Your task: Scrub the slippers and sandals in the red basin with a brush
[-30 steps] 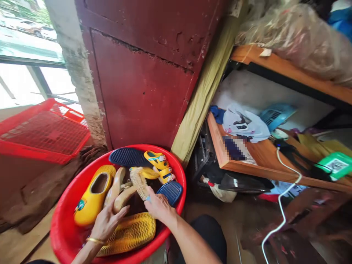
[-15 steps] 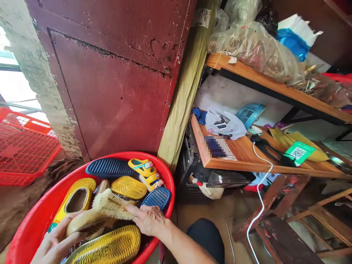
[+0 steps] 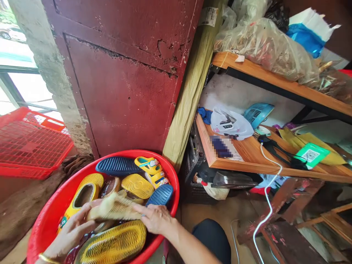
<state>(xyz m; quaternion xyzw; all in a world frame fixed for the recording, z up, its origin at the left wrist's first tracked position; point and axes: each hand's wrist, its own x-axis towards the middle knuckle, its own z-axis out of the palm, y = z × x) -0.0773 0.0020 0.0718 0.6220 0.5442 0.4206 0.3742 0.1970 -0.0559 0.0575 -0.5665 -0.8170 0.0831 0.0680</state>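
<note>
- Head view: the right hand (image 3: 158, 220) pinches the near end of a pale brush (image 3: 122, 208), with its index finger extended along it; motion blur hides the exact grip.
- The brush lies to the left of those fingers, its long axis running across the red basin (image 3: 177, 183) toward the left hand (image 3: 68, 231).
- The left hand's fingers are curled around the end of a pale shoe (image 3: 95, 213), thumb on the near side. This hand is nearer the shoe; the right is nearer the brush.
- The shoe sits between the hands, partly hidden by the brush; they overlap, but contact cannot be told.
- A yellow sole (image 3: 114, 242) lies just below both, slanting up to the right.
</note>
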